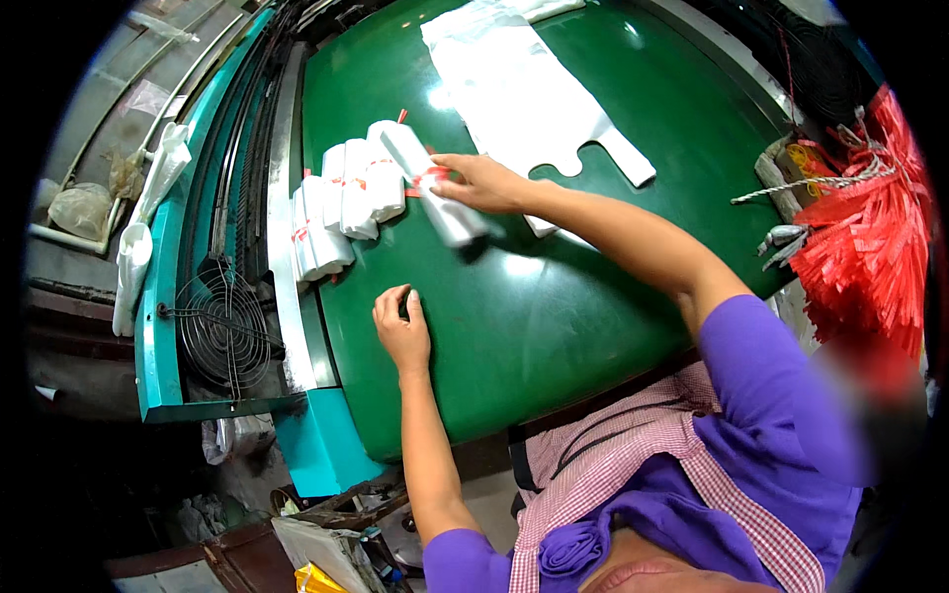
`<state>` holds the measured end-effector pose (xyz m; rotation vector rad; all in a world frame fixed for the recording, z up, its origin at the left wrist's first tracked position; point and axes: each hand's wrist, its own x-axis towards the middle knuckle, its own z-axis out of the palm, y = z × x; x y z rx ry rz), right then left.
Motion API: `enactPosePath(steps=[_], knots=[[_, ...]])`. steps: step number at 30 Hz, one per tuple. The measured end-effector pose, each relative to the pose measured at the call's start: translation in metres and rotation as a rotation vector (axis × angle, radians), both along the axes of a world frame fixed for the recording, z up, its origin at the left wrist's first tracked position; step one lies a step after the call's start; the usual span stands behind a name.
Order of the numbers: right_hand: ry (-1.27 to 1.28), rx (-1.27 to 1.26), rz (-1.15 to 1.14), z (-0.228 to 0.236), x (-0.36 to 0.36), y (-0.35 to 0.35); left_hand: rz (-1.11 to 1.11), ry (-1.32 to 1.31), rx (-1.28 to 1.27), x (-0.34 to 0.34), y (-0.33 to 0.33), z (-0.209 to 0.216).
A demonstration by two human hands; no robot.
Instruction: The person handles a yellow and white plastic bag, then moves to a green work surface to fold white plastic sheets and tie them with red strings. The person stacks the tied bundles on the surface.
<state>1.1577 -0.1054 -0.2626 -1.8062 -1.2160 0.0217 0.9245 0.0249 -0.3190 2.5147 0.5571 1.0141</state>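
Note:
My right hand (pixel 482 184) is closed on a rolled bundle of white plastic bags (pixel 451 219), tied round its middle with red string. The bundle's lower end is blurred. Just left of it, several similar tied bundles (pixel 346 188) lie side by side on the green tabletop (pixel 524 326). My left hand (pixel 402 331) is at the table's left part, below those bundles. Its fingers curl loosely with a gap beside the thumb, and nothing shows in them. Beyond my right hand a flat stack of white plastic bags (pixel 524 89) with cut-out handles lies spread out.
A bunch of red plastic strips (pixel 860 237) hangs at the right, with a pale rope (pixel 811 188) beside it. Along the left runs a teal machine frame (pixel 153 346) with a round wire fan guard (pixel 227 326). A metal rail (pixel 287 247) borders the table's left side.

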Motion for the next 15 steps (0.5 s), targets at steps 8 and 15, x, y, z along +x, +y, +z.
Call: enactPosePath(steps=[8,15], knots=[[-0.318,-0.633,-0.367,-0.006,0.040,-0.096,0.010,-0.024,-0.173,-0.003,0.002,0.003],[-0.235,-0.345,0.168,-0.011,-0.080,-0.202,-0.603,0.219,0.183,-0.025,-0.108,0.048]])
